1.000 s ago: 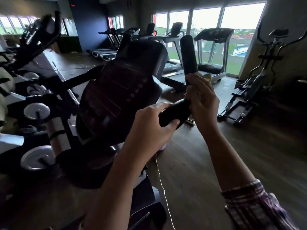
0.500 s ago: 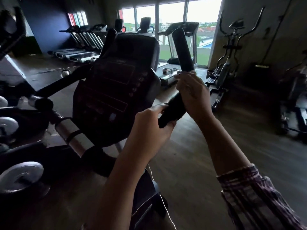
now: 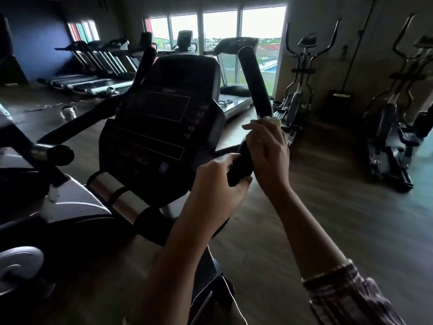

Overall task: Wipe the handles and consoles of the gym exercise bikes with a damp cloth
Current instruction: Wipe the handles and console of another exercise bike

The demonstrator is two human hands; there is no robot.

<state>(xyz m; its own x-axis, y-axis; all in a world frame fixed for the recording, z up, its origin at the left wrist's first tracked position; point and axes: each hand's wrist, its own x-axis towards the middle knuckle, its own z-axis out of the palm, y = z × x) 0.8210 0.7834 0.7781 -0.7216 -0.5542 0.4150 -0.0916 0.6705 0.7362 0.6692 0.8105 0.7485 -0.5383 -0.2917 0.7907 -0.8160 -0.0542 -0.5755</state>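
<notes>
Your left hand (image 3: 216, 184) grips the lower end of the bike's right handle (image 3: 254, 83); your right hand (image 3: 267, 148) clasps a yellowish cloth (image 3: 276, 121) round its bend, beside the console (image 3: 161, 123).

The right handle (image 3: 254, 80) is looking like matt black foam or rubber, though the dim light is making that hard to judge. The console (image 3: 161, 118) is showing dull dark plastic. The floor (image 3: 339, 219) is showing wood-grain planks with a faint sheen.
</notes>
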